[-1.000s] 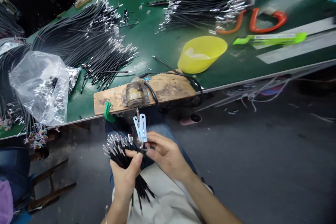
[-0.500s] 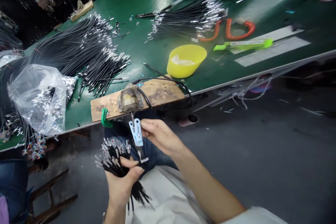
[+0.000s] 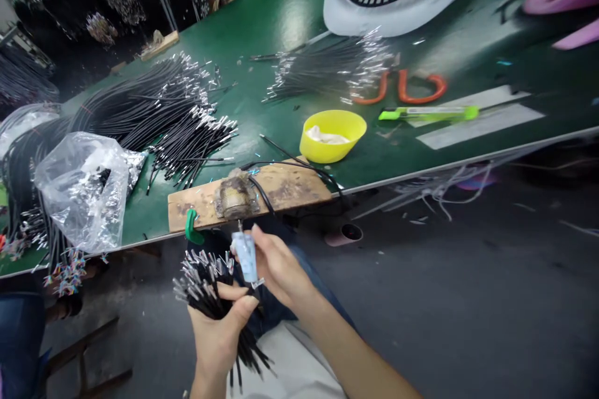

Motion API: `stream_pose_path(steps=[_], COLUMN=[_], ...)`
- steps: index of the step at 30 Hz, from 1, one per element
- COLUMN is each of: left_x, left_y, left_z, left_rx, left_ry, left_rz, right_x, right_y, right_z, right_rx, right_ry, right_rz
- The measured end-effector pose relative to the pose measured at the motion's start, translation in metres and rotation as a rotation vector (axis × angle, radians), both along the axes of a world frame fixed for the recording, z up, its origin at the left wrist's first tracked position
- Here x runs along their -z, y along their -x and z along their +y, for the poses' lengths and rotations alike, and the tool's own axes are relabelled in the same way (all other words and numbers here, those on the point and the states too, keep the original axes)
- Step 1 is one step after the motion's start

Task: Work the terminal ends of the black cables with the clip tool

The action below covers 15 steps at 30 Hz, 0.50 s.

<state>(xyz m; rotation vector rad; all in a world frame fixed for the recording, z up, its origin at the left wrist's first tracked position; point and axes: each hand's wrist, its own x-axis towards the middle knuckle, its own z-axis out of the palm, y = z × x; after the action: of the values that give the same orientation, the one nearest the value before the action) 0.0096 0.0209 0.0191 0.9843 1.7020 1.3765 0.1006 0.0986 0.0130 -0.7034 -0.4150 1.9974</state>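
Observation:
My left hand (image 3: 218,331) is closed around a bundle of short black cables (image 3: 204,283) with silvery ends fanned out at the top. A light blue clothespin (image 3: 245,258), slightly blurred, hangs below a small motor (image 3: 235,197) on its thin shaft. My right hand (image 3: 281,269) grips the clothespin from the right, with a fingertip showing on its left side. Just under the clothespin, by my left thumb, is a silvery cable end (image 3: 257,283). How the clothespin's jaws meet that cable is hidden.
The motor sits on a wooden board (image 3: 297,186) at the table edge, beside a green clamp (image 3: 193,227). Black cable piles (image 3: 187,143) and a plastic bag (image 3: 84,190) lie left. A yellow bowl (image 3: 332,137), orange-handled tool (image 3: 421,90), green cutter (image 3: 428,113) and fan (image 3: 388,6) stand right.
My right hand has moved lower and wrapped further around the clothespin, which has turned. The view has tilted up, showing more of the fan. My left hand keeps the bundle.

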Motion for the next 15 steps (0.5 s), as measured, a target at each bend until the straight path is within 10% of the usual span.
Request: stream_pose_path(steps=[7, 15], left_x=[0.002, 0.015], left_y=[-0.001, -0.003], left_z=[-0.014, -0.016], left_rx=[-0.063, -0.229], left_ry=[0.043, 0.158], left_rz=[-0.088, -0.200], right_x=[0.034, 0.071], right_y=[-0.015, 0.005], right_z=[-0.013, -0.103], right_rx=[0.082, -0.119], right_ry=[0.110, 0.100], right_rz=[-0.128, -0.479])
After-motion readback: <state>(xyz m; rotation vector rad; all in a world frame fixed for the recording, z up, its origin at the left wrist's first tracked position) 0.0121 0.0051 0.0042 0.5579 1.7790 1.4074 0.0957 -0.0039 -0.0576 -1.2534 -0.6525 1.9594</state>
